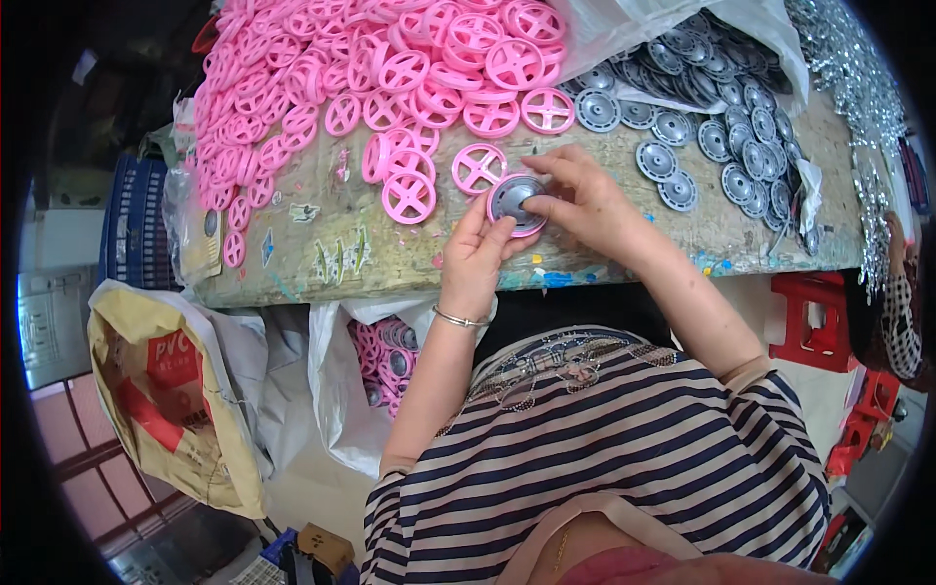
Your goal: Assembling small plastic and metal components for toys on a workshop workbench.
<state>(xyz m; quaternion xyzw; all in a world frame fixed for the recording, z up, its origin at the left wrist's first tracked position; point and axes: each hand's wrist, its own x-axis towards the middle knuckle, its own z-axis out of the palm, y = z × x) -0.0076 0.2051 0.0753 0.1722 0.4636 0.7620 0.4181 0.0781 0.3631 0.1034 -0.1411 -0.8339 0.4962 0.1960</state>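
Nearest the body, lower and to the left of the held disc (506, 198), pink rings and grey discs are contained in an open white sack (336, 419). The disc itself, grey and round, is held over the near part of the tabletop (331, 195), with a pink ring (527, 233) showing along its left and near edges; whether it is fully seated cannot be told. From its near left, disc and ring are pinched at the rim by the left grip (471, 249). From its right, the disc's face is touched by the thumb of the right grip (590, 200); whether anything is pinched there cannot be told. Both pieces are judged to be light, stiff plastic, rather slippery and not easily broken; hold is best taken at the outer rim, so that the face is left free for a thumb. Just beyond the disc, a spoked ring (480, 169) is laid on the wood. Farther off to its left, a pink heap (283, 68) is spread; beyond it to the right, loose grey discs (655, 161) are scattered, and behind these more are gathered at a pale plastic bag (624, 39)
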